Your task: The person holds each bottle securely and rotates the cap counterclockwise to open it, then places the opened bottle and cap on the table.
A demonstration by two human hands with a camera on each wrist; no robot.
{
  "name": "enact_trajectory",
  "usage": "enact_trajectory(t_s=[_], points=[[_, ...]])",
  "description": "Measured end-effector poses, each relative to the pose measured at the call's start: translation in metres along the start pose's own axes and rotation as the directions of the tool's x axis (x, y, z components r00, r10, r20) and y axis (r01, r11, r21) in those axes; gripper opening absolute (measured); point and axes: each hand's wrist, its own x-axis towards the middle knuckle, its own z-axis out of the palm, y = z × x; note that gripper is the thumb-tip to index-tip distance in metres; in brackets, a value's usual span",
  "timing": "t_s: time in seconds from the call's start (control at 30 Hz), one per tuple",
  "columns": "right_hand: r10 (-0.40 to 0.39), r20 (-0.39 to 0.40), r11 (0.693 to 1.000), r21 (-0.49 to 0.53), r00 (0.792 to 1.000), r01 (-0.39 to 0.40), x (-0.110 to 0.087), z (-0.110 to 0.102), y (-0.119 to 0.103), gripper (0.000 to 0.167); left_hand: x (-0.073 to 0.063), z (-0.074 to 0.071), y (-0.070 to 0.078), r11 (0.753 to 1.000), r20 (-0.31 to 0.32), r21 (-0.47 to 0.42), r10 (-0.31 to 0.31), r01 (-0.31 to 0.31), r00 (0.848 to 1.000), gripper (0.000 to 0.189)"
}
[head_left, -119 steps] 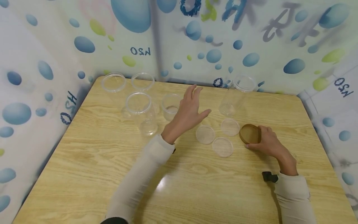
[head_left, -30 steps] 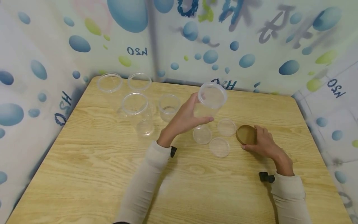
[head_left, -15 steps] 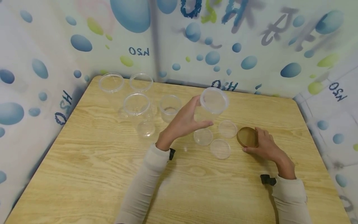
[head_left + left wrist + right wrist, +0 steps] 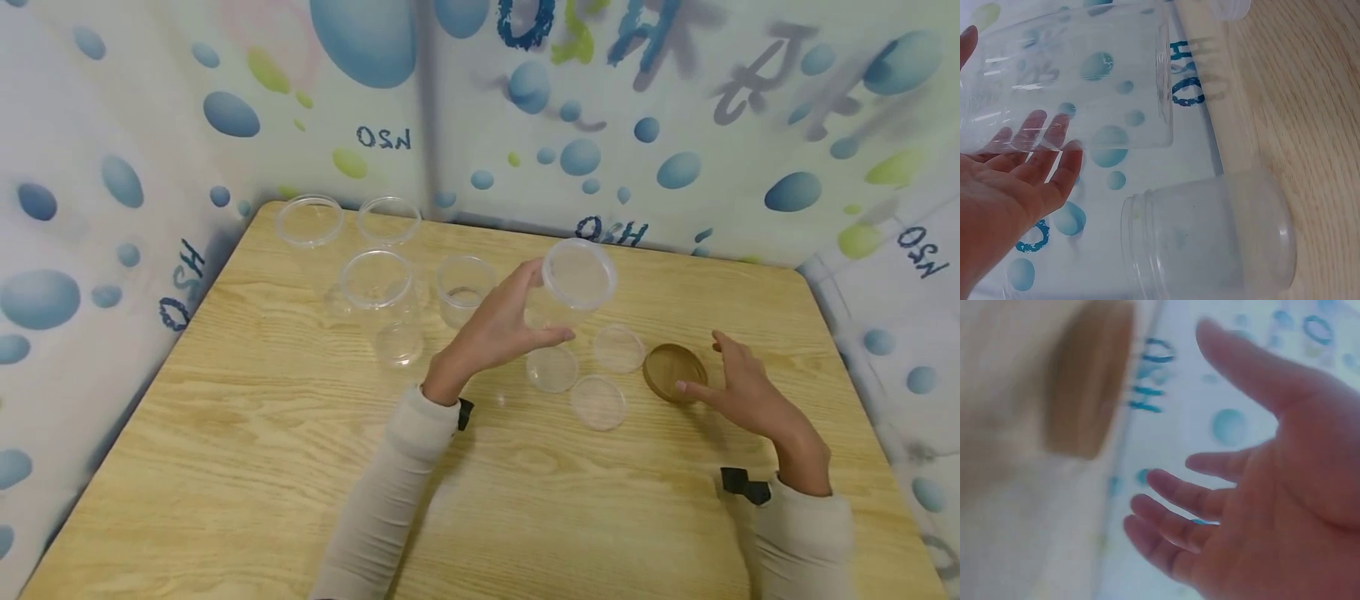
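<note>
My left hand (image 4: pixel 491 323) grips a clear plastic jar (image 4: pixel 558 304) round its side, mouth up, above the table. In the left wrist view the same jar (image 4: pixel 1119 69) lies across my curled fingers. My right hand (image 4: pixel 753 398) has its thumb and fingers spread and holds nothing. Just left of it, on the table, sits a shallow round amber-brown lid (image 4: pixel 673 372). The right wrist view shows that lid (image 4: pixel 1091 381) blurred and apart from my fingers. Three clear round discs (image 4: pixel 552 369), (image 4: pixel 618 348), (image 4: pixel 597 403) lie flat between the jar and the brown lid.
Several other clear containers stand on the left: a tall jar (image 4: pixel 397 342) in front, a shorter jar (image 4: pixel 459 312) beside my left wrist, and two more jars (image 4: pixel 309 243), (image 4: pixel 389 240) behind. The wooden table (image 4: pixel 555 517) meets a patterned wall covering (image 4: pixel 480 108) at its back edge.
Four seconds ago the jar stood at the back right; my left hand now holds it nearer, above the discs. My right hand has let go of the brown lid and drawn back to the right.
</note>
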Motion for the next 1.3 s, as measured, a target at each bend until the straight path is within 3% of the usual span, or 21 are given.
enact_trajectory(t_s=[0.13, 0.3, 0.43, 0.53, 0.73, 0.83, 0.9, 1.13, 1.3], points=[[-0.099, -0.129, 0.995, 0.013, 0.987, 0.101, -0.007, -0.011, -0.019, 0.088, 0.0, 0.002, 0.001, 1.0, 0.004, 0.005, -0.005, 0.005, 1.0, 0.093], [-0.225, -0.24, 0.971, 0.02, 0.944, 0.237, -0.009, -0.007, -0.051, 0.072, 0.0, 0.006, 0.003, 0.999, 0.03, 0.033, -0.026, 0.025, 0.999, 0.088], [-0.316, -0.331, 0.94, 0.021, 0.889, 0.341, -0.007, 0.005, -0.073, 0.064, 0.0, 0.012, 0.004, 0.992, 0.071, 0.121, -0.054, 0.046, 0.996, 0.087], [-0.364, -0.396, 0.916, 0.013, 0.843, 0.401, -0.006, 0.013, -0.087, 0.063, 0.0, 0.014, 0.006, 0.982, 0.095, 0.184, -0.047, 0.029, 0.994, 0.088], [-0.435, -0.493, 0.867, -0.004, 0.753, 0.498, -0.001, 0.021, -0.113, 0.061, 0.001, 0.016, 0.008, 0.975, 0.14, 0.222, -0.006, -0.025, 0.99, 0.086], [-0.457, -0.538, 0.853, -0.039, 0.708, 0.52, 0.001, 0.025, -0.12, 0.066, 0.0, 0.015, 0.01, 0.965, 0.152, 0.26, -0.001, -0.039, 0.988, 0.086], [-0.458, -0.561, 0.852, -0.057, 0.689, 0.52, 0.002, 0.027, -0.123, 0.07, -0.001, 0.015, 0.011, 0.957, 0.152, 0.287, 0.0, -0.044, 0.988, 0.086], [-0.43, -0.621, 0.868, -0.084, 0.655, 0.49, 0.001, 0.032, -0.131, 0.075, -0.002, 0.017, 0.015, 0.905, 0.154, 0.423, -0.02, -0.047, 0.988, 0.087], [-0.416, -0.666, 0.863, -0.074, 0.619, 0.5, 0.001, 0.036, -0.136, 0.069, -0.003, 0.019, 0.015, 0.923, 0.181, 0.382, -0.028, -0.044, 0.983, 0.088]])
